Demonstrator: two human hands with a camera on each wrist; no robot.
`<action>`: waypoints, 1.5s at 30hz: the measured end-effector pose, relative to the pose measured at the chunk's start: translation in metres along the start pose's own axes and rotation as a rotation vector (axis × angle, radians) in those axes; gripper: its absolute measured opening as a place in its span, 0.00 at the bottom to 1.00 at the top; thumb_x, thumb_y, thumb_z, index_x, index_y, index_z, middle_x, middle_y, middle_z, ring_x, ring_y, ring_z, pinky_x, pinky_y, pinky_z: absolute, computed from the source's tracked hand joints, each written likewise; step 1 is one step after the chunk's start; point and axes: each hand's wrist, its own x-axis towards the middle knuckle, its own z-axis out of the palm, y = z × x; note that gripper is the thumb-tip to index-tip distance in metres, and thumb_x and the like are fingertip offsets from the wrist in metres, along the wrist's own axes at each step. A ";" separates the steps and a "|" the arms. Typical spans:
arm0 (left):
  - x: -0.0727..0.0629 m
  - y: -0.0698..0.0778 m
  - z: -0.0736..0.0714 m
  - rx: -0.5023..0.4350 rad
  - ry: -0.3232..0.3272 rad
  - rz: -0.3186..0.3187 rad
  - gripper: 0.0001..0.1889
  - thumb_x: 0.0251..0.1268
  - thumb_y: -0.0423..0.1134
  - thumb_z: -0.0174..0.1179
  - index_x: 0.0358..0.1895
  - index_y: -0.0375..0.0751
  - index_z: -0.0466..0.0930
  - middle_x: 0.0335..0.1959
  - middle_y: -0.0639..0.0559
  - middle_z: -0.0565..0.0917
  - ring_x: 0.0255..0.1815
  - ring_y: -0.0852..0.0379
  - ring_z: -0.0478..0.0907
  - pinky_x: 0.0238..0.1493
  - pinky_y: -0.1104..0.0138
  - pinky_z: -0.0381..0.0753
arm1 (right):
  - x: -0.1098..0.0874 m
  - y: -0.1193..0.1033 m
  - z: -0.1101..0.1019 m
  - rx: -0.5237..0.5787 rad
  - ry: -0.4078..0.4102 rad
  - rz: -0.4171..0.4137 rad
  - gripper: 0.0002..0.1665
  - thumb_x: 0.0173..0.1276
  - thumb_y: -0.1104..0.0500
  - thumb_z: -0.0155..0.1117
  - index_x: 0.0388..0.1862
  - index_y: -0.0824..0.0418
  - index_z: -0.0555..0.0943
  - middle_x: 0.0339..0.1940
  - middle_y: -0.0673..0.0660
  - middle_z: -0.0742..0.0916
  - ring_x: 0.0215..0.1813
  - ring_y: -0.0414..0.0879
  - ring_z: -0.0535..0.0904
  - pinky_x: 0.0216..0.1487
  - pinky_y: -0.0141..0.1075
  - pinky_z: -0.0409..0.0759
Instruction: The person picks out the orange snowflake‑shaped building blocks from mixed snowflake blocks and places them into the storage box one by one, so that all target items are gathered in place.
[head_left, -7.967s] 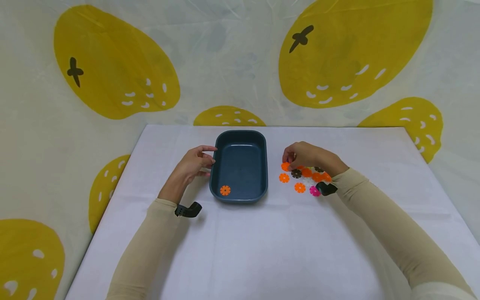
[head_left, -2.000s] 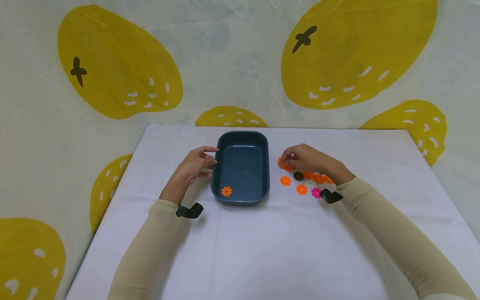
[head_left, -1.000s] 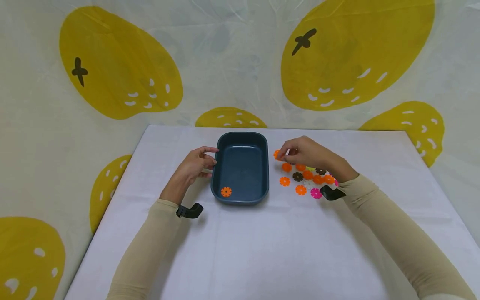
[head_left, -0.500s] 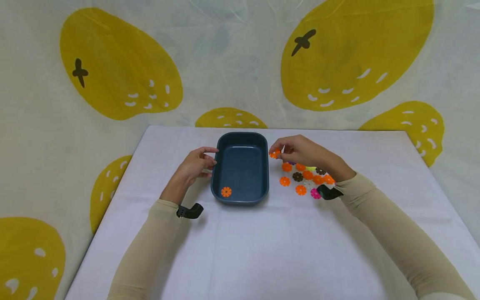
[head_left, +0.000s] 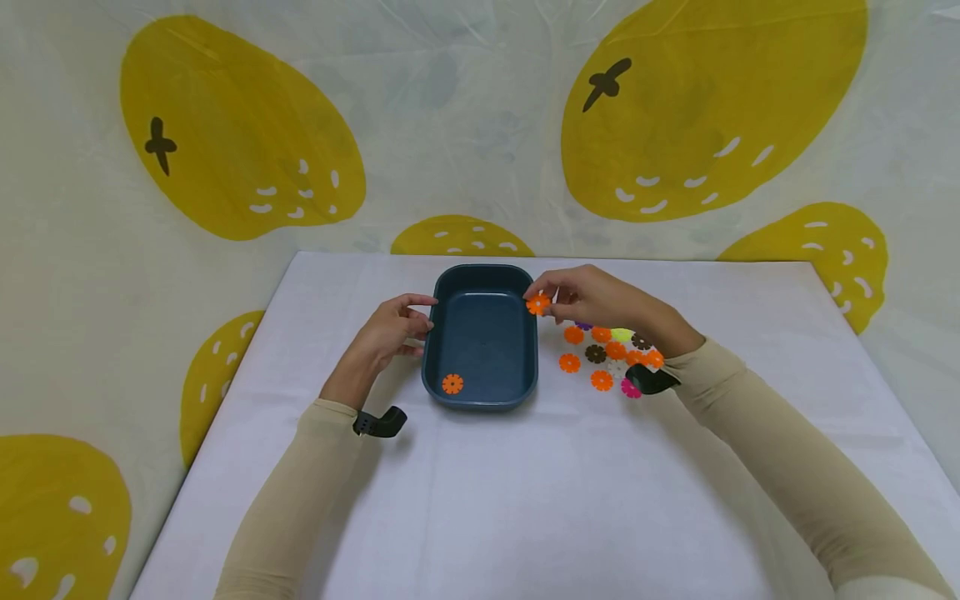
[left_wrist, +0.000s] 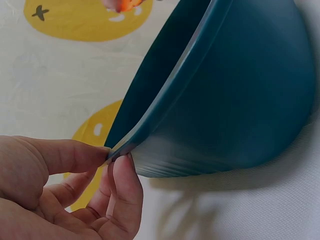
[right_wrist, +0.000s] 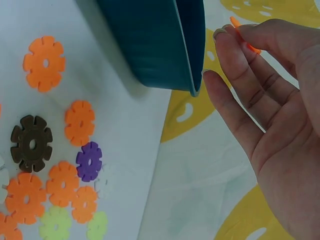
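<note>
Apparently loading tray (head_left: 483,342): pinching orange disc (head_left: 537,311) in right hand (head_left: 592,297) at right edge; pinching left edge in left hand (head_left: 384,330). Next, likely: lower disc inside, release.

The head camera looked forward and down from well back over the white cloth-covered table (head_left: 480,500). Both wrist cameras, tilted sideways, looked closely at the dark blue-green rectangular plastic tub (head_left: 483,350); head and right-wrist views shared multicoloured notched plastic discs (right_wrist: 36,71).
</note>
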 end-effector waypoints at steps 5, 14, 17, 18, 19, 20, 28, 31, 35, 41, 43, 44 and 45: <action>0.000 0.000 0.000 -0.001 0.002 -0.004 0.21 0.72 0.31 0.57 0.65 0.53 0.77 0.48 0.42 0.75 0.45 0.45 0.79 0.36 0.62 0.86 | 0.003 -0.005 0.000 0.002 -0.014 0.011 0.22 0.73 0.65 0.61 0.65 0.54 0.80 0.53 0.52 0.88 0.37 0.44 0.86 0.34 0.40 0.85; 0.000 0.001 0.000 0.005 0.002 -0.009 0.22 0.72 0.31 0.57 0.66 0.54 0.76 0.48 0.43 0.76 0.45 0.45 0.79 0.37 0.62 0.86 | 0.011 -0.008 0.001 0.035 -0.054 0.021 0.21 0.73 0.64 0.62 0.63 0.50 0.81 0.48 0.51 0.88 0.42 0.50 0.85 0.40 0.40 0.85; 0.000 0.002 0.000 0.003 0.001 -0.008 0.22 0.72 0.31 0.57 0.66 0.54 0.76 0.48 0.43 0.76 0.45 0.45 0.79 0.37 0.62 0.86 | 0.014 -0.010 0.000 0.046 -0.074 0.013 0.20 0.73 0.63 0.62 0.62 0.49 0.81 0.46 0.51 0.87 0.41 0.49 0.85 0.37 0.40 0.84; 0.000 0.002 0.000 0.001 0.001 -0.007 0.22 0.72 0.31 0.57 0.66 0.54 0.76 0.48 0.43 0.76 0.45 0.45 0.79 0.37 0.62 0.86 | 0.016 -0.010 0.000 0.045 -0.082 0.009 0.20 0.74 0.63 0.62 0.62 0.49 0.81 0.46 0.51 0.87 0.40 0.48 0.85 0.36 0.40 0.84; 0.000 0.002 0.000 -0.001 0.000 -0.007 0.22 0.72 0.31 0.57 0.65 0.53 0.76 0.48 0.43 0.76 0.45 0.45 0.79 0.37 0.62 0.86 | 0.017 -0.010 0.000 0.046 -0.091 0.007 0.20 0.74 0.63 0.61 0.62 0.49 0.81 0.46 0.51 0.87 0.40 0.48 0.85 0.36 0.40 0.84; 0.000 0.002 0.000 -0.002 0.000 -0.007 0.22 0.72 0.31 0.57 0.65 0.54 0.77 0.48 0.43 0.76 0.45 0.45 0.79 0.37 0.62 0.86 | 0.018 -0.011 0.000 0.046 -0.099 0.003 0.20 0.74 0.63 0.61 0.62 0.49 0.82 0.46 0.51 0.87 0.40 0.47 0.85 0.36 0.40 0.84; -0.001 0.002 0.000 0.000 0.004 -0.009 0.22 0.72 0.32 0.57 0.65 0.54 0.77 0.48 0.43 0.76 0.45 0.45 0.79 0.37 0.62 0.86 | 0.031 -0.015 -0.002 0.027 -0.175 -0.026 0.22 0.73 0.65 0.60 0.62 0.48 0.82 0.48 0.55 0.87 0.42 0.48 0.86 0.46 0.44 0.84; -0.001 0.002 -0.001 0.001 0.004 -0.009 0.22 0.72 0.32 0.57 0.65 0.53 0.77 0.48 0.43 0.76 0.45 0.45 0.79 0.36 0.62 0.86 | 0.037 -0.018 -0.002 0.006 -0.197 -0.045 0.22 0.73 0.66 0.60 0.62 0.49 0.82 0.50 0.51 0.87 0.43 0.48 0.85 0.49 0.43 0.85; -0.001 0.003 -0.001 0.005 0.004 -0.010 0.22 0.72 0.32 0.57 0.66 0.53 0.76 0.49 0.43 0.76 0.45 0.45 0.79 0.36 0.62 0.86 | 0.047 -0.023 -0.001 -0.009 -0.226 -0.051 0.22 0.72 0.66 0.60 0.62 0.49 0.82 0.49 0.50 0.86 0.43 0.48 0.85 0.49 0.43 0.85; -0.001 0.004 0.000 0.004 0.005 -0.012 0.21 0.72 0.31 0.58 0.65 0.53 0.77 0.49 0.43 0.75 0.45 0.45 0.79 0.36 0.62 0.86 | 0.061 -0.030 0.003 0.037 -0.285 -0.067 0.20 0.73 0.67 0.60 0.61 0.52 0.82 0.50 0.53 0.87 0.47 0.56 0.85 0.51 0.42 0.85; -0.001 0.004 0.000 0.006 0.003 -0.011 0.21 0.72 0.31 0.58 0.65 0.53 0.77 0.49 0.42 0.76 0.45 0.45 0.79 0.36 0.62 0.86 | 0.066 -0.030 0.005 0.064 -0.312 -0.078 0.19 0.75 0.66 0.59 0.61 0.53 0.82 0.53 0.53 0.87 0.50 0.58 0.85 0.52 0.40 0.85; -0.001 0.004 0.000 0.006 0.001 -0.011 0.21 0.72 0.32 0.57 0.65 0.53 0.77 0.49 0.42 0.76 0.45 0.45 0.79 0.36 0.62 0.86 | 0.068 -0.031 0.006 0.077 -0.327 -0.084 0.19 0.75 0.66 0.59 0.61 0.54 0.82 0.54 0.53 0.87 0.52 0.58 0.84 0.52 0.40 0.85; -0.001 0.004 0.000 0.005 0.000 -0.011 0.21 0.72 0.31 0.57 0.65 0.53 0.77 0.49 0.42 0.76 0.45 0.45 0.79 0.36 0.62 0.86 | 0.070 -0.031 0.008 0.084 -0.342 -0.092 0.19 0.75 0.66 0.59 0.61 0.55 0.82 0.54 0.54 0.87 0.53 0.58 0.84 0.53 0.40 0.85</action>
